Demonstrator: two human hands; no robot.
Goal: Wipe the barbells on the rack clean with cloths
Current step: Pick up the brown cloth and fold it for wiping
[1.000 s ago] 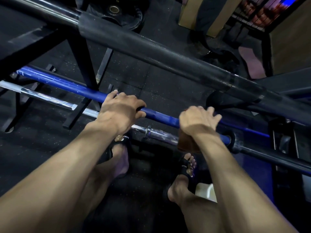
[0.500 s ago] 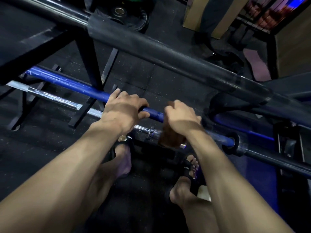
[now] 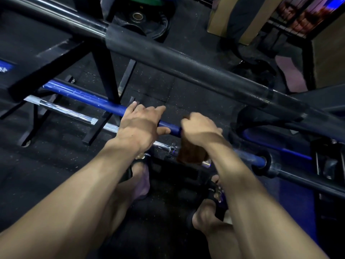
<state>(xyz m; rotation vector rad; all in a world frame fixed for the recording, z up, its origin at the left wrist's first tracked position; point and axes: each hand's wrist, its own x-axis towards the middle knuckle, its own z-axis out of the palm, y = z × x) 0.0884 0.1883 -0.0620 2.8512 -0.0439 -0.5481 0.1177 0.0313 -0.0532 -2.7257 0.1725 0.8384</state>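
Observation:
A blue barbell (image 3: 80, 94) runs from upper left to lower right across the rack. My left hand (image 3: 139, 126) grips its shaft with fingers over the top and thumb underneath. Just to the right, my right hand (image 3: 197, 129) holds a brown cloth (image 3: 190, 152) wrapped round the same bar; the cloth hangs down below the fist. A chrome barbell (image 3: 71, 114) lies parallel just in front of the blue one. A thick black padded bar (image 3: 177, 62) crosses above both.
Black rack legs (image 3: 106, 71) stand behind the bars on a dark rubber floor. A black weight plate (image 3: 138, 17) lies at the top, cardboard boxes (image 3: 242, 17) at top right. My sandalled feet (image 3: 140, 182) are below the bars.
My right hand with the cloth has slid left along the blue barbell, ending close beside my left hand. The left hand keeps its grip in place.

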